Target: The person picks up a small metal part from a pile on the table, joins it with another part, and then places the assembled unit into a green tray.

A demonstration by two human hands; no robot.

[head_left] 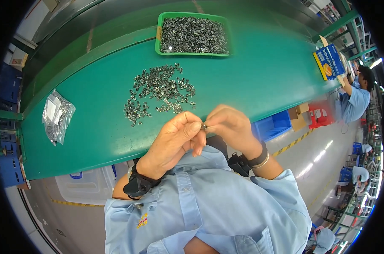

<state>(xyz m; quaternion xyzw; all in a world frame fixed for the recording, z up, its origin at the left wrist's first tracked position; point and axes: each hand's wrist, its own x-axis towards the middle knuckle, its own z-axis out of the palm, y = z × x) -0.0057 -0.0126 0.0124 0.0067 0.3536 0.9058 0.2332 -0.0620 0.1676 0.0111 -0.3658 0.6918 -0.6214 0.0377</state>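
Note:
My left hand (177, 137) and my right hand (234, 129) meet just off the near edge of the green bench. Between their fingertips is a small dark, shiny metal piece (204, 126), mostly hidden by the fingers. The left thumb and forefinger pinch it from one side, and the right fingers, a little blurred, grip it from the other. Beyond my left hand, a loose pile of small bent metal clips (160, 86) lies spread on the bench. A green tray (158, 47) full of similar small metal pieces stands farther back.
On the left of the green bench (94, 127) lies a clear plastic bag (57, 116) of parts. A blue and yellow box (329, 62) stands at the far right, near a co-worker (355, 99). Below the edge are a blue bin (273, 126) and a clear lidded box (86, 186).

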